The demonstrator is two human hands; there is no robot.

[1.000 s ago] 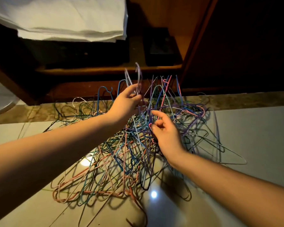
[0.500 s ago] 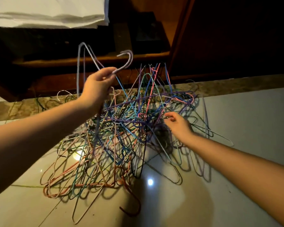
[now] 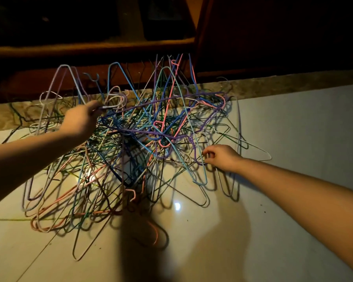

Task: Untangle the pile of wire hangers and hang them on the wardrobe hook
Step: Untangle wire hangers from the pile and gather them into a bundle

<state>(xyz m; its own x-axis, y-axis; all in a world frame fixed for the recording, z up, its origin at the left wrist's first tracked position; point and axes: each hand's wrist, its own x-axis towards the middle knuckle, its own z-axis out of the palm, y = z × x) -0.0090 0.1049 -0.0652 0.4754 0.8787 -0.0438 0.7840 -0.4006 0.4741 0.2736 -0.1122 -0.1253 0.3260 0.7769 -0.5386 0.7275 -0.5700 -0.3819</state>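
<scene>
Though dim, pile (image 3: pixel 130 131) apparently taller now.

Nothing legible appeared: no lettering, label, brand or number showed on the pile of wire hangers (image 3: pixel 130 137), the tiled floor (image 3: pixel 293 119) or the wooden cabinet (image 3: pixel 273 37).
</scene>
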